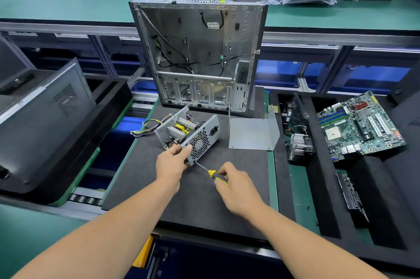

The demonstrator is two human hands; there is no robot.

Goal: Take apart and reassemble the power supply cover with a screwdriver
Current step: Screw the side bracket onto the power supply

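- Left hand (172,160) is curled round the open power supply (193,135) on the black mat (204,199); screwdriver (210,172) is pinched by right hand (236,185).
- Cover (252,132) is set just beside; tip is held at lower corner.
- Judged step: a corner screw; square seating is needed next.

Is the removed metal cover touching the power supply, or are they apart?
Apart. The head view shows bare black mat between the power supply and the metal cover, which lies to its right.

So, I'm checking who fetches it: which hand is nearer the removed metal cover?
Right. The right hand sits below the cover, gripping the screwdriver; the left hand is farther left.
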